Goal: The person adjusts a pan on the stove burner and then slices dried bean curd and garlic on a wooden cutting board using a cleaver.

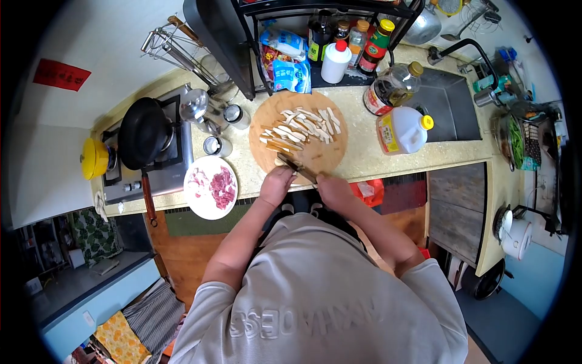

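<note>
A kitchen knife [296, 167] is in my right hand [333, 190], its blade slanting up and left over the near edge of the round wooden cutting board [264, 121]. My left hand [277, 187] is beside the blade, fingers curled onto a small pale piece of food [279, 162]. That piece is partly covered, so its kind is unclear. Farther up the board lie several cut pale strips [303, 126], some with brownish edges, perhaps mushroom or tofu. Left of the board, a white plate [193, 205] holds sliced raw meat [222, 188] and paler pieces [199, 182].
A black frying pan [144, 133] sits on the stove at left, its handle past the counter edge. Two glass jars [235, 115] stand near the board. To the right are an oil bottle [394, 88], a large jug [403, 130] and the sink [451, 103]. A bottle rack [254, 42] stands behind.
</note>
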The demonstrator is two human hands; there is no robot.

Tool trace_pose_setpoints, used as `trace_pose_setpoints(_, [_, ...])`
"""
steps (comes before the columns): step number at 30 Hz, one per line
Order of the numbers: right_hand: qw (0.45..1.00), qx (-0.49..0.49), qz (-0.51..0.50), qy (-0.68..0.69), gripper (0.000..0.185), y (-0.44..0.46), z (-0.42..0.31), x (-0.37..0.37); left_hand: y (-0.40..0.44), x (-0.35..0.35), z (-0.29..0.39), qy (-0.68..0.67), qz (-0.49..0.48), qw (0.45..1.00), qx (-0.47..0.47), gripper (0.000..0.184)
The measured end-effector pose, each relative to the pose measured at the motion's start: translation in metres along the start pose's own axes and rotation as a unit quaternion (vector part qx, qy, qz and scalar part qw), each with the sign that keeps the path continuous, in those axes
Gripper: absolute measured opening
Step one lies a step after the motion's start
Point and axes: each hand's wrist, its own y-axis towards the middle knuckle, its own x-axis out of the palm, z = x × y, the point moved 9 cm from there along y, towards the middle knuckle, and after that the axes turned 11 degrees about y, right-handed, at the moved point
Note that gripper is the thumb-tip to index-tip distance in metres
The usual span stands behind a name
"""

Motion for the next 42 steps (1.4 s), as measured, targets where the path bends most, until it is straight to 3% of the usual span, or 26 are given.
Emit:
trace_pose_setpoints(5, [1.0, -0.007, 0.016, 0.0, 0.012, -0.006, 0.004, -0.006, -0.003, -0.014, 0.009, -0.03, 0.051, 0.998, 0.028, 0.01])
trace_pose_setpoints(11, [0.999, -0.025, 0.033, 0.016, 0.015, -0.015, 0.003, -0.017, -0.004, -0.003, -0.004, -0.022, -0.006, 1.0, -0.019, 0.01])
trace_pose_setpoints(15, [0.999, 0.011, 0.01, 0.046, 0.019, -0.017, 0.005, -0.015, 0.004, -0.009, 0.005, -0.027, 0.014, 0.999, 0.02, 0.01])
trace_pose_setpoints(26, [1.0, -0.013, -0.003, 0.0, 0.011, -0.01, -0.002, -0.003, 0.008, 0.001, 0.004, -0.012, -0.033, 0.999, 0.016, 0.009])
trace_pose_setpoints(35, [1.0, -0.005, 0.013, 0.008, 0.012, -0.014, -0.001, -0.009, 0.006, -0.007, 0.009, -0.019, 0.017, 0.999, 0.041, 0.012])
trace_pose_setpoints(42, [1.0, -0.008, 0.001, -0.002, 0.012, -0.018, -0.01, -0.016, 0.006, 0.003, -0.002, -0.003, -0.012, 1.0, 0.017, 0.01])
